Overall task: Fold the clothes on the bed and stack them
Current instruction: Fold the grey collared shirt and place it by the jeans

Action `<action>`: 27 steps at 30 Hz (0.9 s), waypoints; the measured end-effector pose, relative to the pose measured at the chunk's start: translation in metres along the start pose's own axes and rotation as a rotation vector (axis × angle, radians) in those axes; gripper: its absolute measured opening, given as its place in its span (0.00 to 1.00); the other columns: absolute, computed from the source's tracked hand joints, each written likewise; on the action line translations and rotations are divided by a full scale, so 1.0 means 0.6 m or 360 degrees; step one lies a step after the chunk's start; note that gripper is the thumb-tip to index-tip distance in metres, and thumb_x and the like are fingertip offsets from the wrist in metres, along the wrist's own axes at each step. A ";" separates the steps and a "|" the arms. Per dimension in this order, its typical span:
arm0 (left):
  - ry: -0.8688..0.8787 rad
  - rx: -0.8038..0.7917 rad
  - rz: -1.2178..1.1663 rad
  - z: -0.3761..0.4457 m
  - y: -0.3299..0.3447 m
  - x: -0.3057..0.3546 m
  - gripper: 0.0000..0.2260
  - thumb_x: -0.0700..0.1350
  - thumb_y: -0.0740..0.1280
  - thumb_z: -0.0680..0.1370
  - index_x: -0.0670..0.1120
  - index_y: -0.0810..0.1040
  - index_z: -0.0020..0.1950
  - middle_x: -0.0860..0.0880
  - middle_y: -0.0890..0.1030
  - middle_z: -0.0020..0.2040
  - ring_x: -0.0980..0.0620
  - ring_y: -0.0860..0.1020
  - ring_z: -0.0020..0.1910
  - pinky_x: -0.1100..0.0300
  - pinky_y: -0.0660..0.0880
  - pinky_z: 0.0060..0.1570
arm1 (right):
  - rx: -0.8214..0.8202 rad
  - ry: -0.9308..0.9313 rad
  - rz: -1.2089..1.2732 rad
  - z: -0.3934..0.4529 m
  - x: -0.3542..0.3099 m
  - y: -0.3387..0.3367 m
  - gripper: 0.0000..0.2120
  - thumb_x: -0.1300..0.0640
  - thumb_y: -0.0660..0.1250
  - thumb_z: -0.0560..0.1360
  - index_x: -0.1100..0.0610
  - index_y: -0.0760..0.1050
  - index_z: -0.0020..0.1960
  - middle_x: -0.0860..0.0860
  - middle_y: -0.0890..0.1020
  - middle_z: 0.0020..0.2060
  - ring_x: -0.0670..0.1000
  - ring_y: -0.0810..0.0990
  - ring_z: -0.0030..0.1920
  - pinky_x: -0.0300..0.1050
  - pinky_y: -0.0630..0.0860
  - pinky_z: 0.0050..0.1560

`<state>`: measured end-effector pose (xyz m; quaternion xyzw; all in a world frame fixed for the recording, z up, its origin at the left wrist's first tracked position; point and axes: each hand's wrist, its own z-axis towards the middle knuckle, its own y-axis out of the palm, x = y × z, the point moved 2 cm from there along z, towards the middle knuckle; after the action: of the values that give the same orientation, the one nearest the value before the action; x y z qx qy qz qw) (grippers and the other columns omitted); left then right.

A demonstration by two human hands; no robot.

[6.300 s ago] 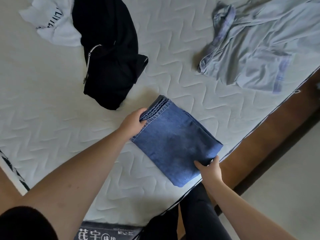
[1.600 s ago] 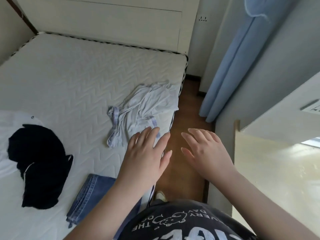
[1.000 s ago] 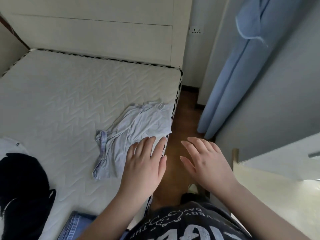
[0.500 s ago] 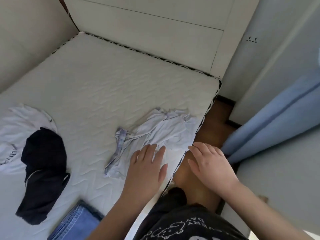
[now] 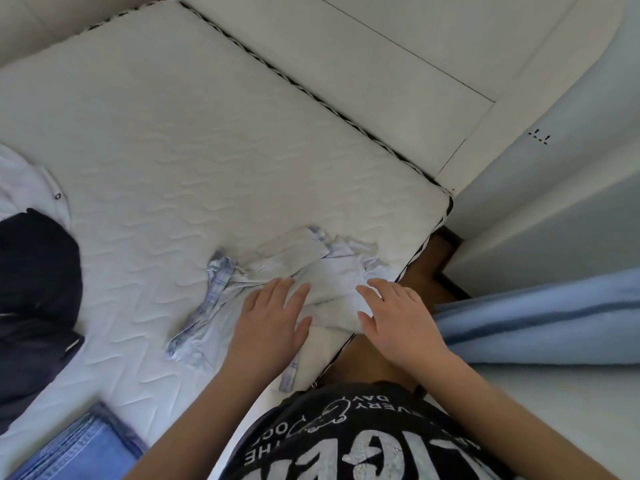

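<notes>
Mattress (image 5: 173, 133): both hands' straight fingers (image 5: 294, 299) over crumpled pale garment (image 5: 329, 275).

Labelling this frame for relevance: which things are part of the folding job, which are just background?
Job:
- pale blue garment, crumpled, under both hands
- left hand, right hand, fingers straight
- folded jeans
- black garment
- white garment
- bed

Background:
- blue curtain
- headboard

head view, steeply down, close
</notes>
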<state>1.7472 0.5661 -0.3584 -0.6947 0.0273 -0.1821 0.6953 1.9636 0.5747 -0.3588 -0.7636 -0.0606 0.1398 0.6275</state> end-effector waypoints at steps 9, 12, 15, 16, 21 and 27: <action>-0.0234 -0.0018 -0.0072 0.056 0.044 0.015 0.22 0.48 0.74 0.73 0.45 0.79 0.65 0.43 0.80 0.61 0.42 0.79 0.60 0.46 0.76 0.56 | -0.0214 -0.0162 0.0030 0.096 0.069 0.003 0.21 0.50 0.61 0.79 0.56 0.71 0.70 0.53 0.74 0.67 0.56 0.74 0.64 0.52 0.69 0.65; -0.0315 0.0013 -0.0108 0.081 0.076 0.031 0.22 0.47 0.76 0.71 0.44 0.80 0.64 0.43 0.81 0.59 0.41 0.80 0.58 0.47 0.77 0.53 | -0.0343 -0.0260 0.0054 0.144 0.110 0.014 0.21 0.49 0.58 0.81 0.54 0.68 0.72 0.50 0.71 0.68 0.52 0.71 0.66 0.49 0.67 0.66; -0.0453 -0.0022 -0.0121 0.117 0.118 0.056 0.21 0.47 0.74 0.73 0.44 0.79 0.65 0.43 0.80 0.60 0.41 0.79 0.59 0.46 0.76 0.53 | -0.0443 -0.0374 0.0022 0.197 0.168 0.027 0.21 0.48 0.57 0.81 0.52 0.67 0.72 0.49 0.70 0.68 0.52 0.71 0.65 0.48 0.67 0.64; -0.0530 -0.0072 -0.0146 0.128 0.132 0.067 0.21 0.47 0.72 0.74 0.45 0.78 0.66 0.43 0.79 0.61 0.41 0.78 0.60 0.46 0.75 0.54 | -0.0472 -0.0406 0.0033 0.214 0.188 0.027 0.20 0.48 0.57 0.81 0.52 0.67 0.72 0.50 0.71 0.67 0.53 0.72 0.64 0.48 0.68 0.62; -0.0827 -0.0230 -0.0293 0.179 0.205 0.134 0.20 0.46 0.70 0.76 0.44 0.77 0.67 0.42 0.79 0.62 0.41 0.78 0.60 0.45 0.75 0.54 | -0.0587 -0.0635 -0.0066 0.300 0.271 0.046 0.20 0.50 0.58 0.80 0.54 0.68 0.71 0.52 0.73 0.65 0.55 0.74 0.61 0.50 0.69 0.58; -0.1050 -0.0262 -0.0399 0.189 0.294 0.174 0.19 0.45 0.69 0.76 0.44 0.77 0.66 0.42 0.79 0.61 0.40 0.78 0.58 0.46 0.75 0.52 | -0.0766 -0.0828 -0.0138 0.361 0.306 0.117 0.21 0.51 0.58 0.80 0.55 0.68 0.71 0.55 0.74 0.64 0.58 0.75 0.59 0.52 0.72 0.56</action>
<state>1.9156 0.6386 -0.5042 -0.7677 -0.2693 -0.0293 0.5807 2.0703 0.8136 -0.4901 -0.8251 -0.2820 0.2844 0.3985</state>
